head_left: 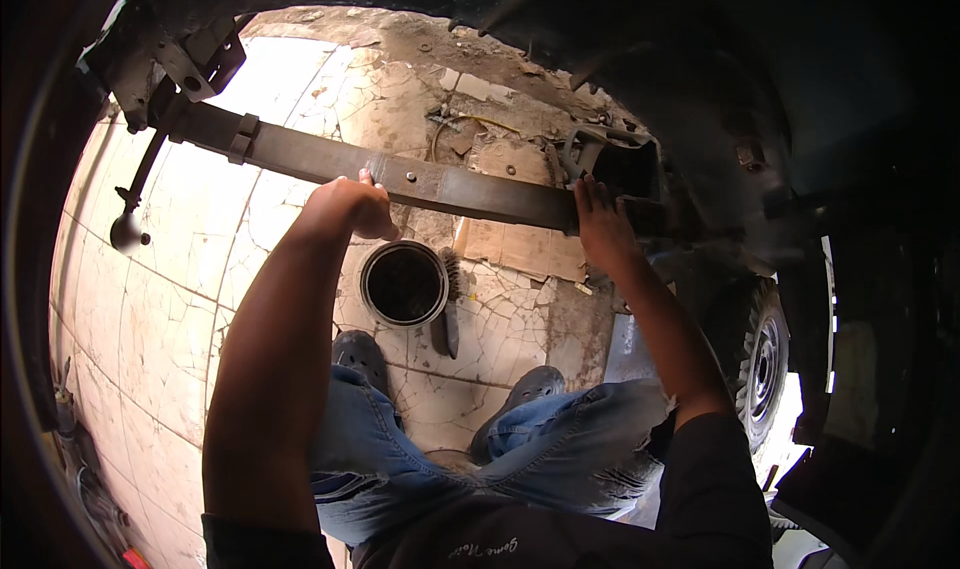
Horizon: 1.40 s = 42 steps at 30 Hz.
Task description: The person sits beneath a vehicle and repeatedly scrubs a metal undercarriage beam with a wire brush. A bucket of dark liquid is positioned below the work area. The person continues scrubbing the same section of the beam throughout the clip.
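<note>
A long, flat steel leaf spring [465, 189] spans the view from the upper left to the dark right side, under a vehicle. A clamp band [243, 139] wraps it left of the middle, and a small bolt head [410, 177] shows near its centre. My left hand [350, 207] is curled at the spring's near edge, left of the bolt, with a fingertip on its face. Farther right, my right hand [605, 231] grips the spring with its fingers laid over the top; its thumb is hidden. Below the spring, a round open can [404, 283] with a dark inside stands beside a wire brush [450, 314].
Cracked pale tiles [290, 119] cover the floor. Cardboard [530, 251] lies under the spring. A metal bracket [195, 64] and a hanging rod [150, 164] are at the left. To the right stands a tyre [762, 354]; dark vehicle bodywork [720, 99] hangs overhead.
</note>
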Available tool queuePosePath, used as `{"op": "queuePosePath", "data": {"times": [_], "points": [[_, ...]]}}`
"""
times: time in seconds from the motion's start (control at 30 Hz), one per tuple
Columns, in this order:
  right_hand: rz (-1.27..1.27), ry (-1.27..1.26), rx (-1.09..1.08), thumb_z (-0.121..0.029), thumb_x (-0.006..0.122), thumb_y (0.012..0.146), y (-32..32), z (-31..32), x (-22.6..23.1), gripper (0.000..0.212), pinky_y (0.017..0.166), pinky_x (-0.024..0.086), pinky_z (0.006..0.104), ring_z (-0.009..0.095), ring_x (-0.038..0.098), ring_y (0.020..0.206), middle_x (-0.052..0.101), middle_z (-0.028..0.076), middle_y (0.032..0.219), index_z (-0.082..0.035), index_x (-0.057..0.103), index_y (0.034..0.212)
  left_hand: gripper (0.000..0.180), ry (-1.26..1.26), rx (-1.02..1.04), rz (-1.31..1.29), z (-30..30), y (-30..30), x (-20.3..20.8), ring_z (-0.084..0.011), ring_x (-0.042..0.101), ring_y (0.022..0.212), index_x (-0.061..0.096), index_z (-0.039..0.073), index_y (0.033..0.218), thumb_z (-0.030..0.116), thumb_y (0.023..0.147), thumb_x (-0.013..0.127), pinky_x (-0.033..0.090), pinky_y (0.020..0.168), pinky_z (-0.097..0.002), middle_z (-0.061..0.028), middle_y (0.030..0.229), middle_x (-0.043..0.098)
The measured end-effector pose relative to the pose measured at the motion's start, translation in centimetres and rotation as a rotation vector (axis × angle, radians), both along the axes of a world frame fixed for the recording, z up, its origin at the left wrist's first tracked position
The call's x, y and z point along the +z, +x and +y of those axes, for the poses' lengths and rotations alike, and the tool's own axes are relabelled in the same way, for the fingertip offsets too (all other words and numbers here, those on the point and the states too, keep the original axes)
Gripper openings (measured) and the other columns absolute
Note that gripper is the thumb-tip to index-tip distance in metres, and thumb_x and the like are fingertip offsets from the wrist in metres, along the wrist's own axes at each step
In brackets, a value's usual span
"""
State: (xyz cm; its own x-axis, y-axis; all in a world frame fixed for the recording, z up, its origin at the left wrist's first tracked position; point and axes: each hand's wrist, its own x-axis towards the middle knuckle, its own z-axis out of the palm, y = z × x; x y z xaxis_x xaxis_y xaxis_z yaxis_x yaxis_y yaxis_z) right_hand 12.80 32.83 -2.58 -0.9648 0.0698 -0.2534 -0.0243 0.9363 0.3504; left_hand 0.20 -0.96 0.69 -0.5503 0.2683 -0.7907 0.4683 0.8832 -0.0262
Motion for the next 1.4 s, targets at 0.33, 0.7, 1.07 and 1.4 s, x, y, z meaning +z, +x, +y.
{"op": "queuePosePath", "data": {"times": [0.33,0.7,1.07,1.4], "points": [[-0.051,-0.009,0.048,-0.009,0.050,0.087,1.7,0.0,0.8,0.073,0.113,0.024,0.0544,0.034,0.022,0.143,0.015,0.018,0.157,-0.003,0.012,0.151,0.093,-0.004,-0.026,0.022,-0.3,0.2,0.1,-0.0391,0.021,0.143,0.012,0.010,0.152,0.064,0.086,0.047,0.029,0.112,-0.0485,-0.0164,0.159,0.008],[-0.001,-0.084,0.074,-0.008,0.049,0.087,2.5,0.9,0.1,0.072,0.113,0.024,0.0549,0.035,0.023,0.143,0.018,0.018,0.156,-0.003,0.015,0.150,0.096,-0.010,-0.114,0.042,-0.4,0.3,-0.2,-0.0427,0.020,0.142,0.012,0.007,0.152,0.068,0.086,0.046,0.029,0.112,-0.0493,-0.0202,0.158,0.007],[0.008,-0.081,0.064,-0.008,0.050,0.086,1.7,0.7,-0.1,0.073,0.114,0.022,0.0540,0.036,0.020,0.144,0.016,0.018,0.156,-0.003,0.015,0.150,0.097,-0.018,-0.099,0.044,0.3,0.2,-0.7,-0.0435,0.021,0.141,0.013,0.006,0.151,0.069,0.086,0.046,0.028,0.112,-0.0496,-0.0218,0.157,0.009],[0.022,-0.085,0.076,-0.008,0.053,0.083,1.1,0.8,0.2,0.078,0.114,0.022,0.0535,0.037,0.021,0.143,0.015,0.021,0.156,0.001,0.013,0.149,0.095,-0.019,-0.053,-0.051,0.4,-0.6,-0.8,-0.0424,0.020,0.142,0.012,0.008,0.152,0.068,0.086,0.046,0.028,0.112,-0.0498,-0.0204,0.158,0.009]]}}
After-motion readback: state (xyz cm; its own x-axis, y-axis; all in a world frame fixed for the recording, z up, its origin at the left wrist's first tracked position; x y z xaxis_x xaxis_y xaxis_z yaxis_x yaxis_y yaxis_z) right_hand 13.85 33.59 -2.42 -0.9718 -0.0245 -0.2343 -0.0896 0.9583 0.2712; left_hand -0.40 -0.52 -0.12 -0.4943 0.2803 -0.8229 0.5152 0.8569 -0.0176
